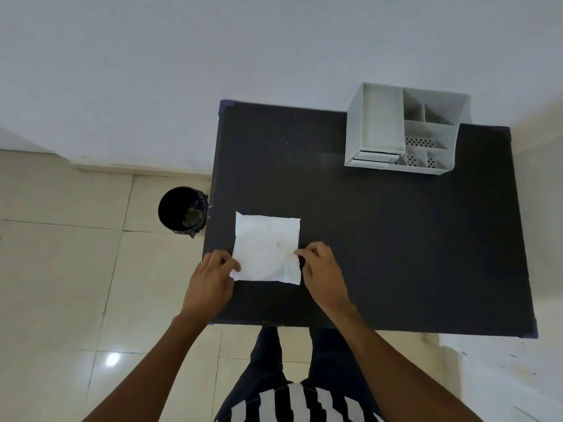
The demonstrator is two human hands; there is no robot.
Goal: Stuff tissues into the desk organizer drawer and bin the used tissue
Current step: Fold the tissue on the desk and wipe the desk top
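A white square tissue [265, 245] lies flat near the front left of the black table [380, 239]. My left hand [210, 278] pinches its near left corner. My right hand [323, 274] pinches its right edge near the front. A grey-white desk organizer [380, 123] stands at the table's far right, with open top compartments and a small drawer [374, 157] at its lower front left that looks slightly pulled out. A black round bin [182, 210] stands on the floor just left of the table, with some dark scraps inside.
The table stands against a white wall. Beige floor tiles lie to the left and in front. A white surface shows at the lower right. My legs and striped shirt are below the table's near edge.
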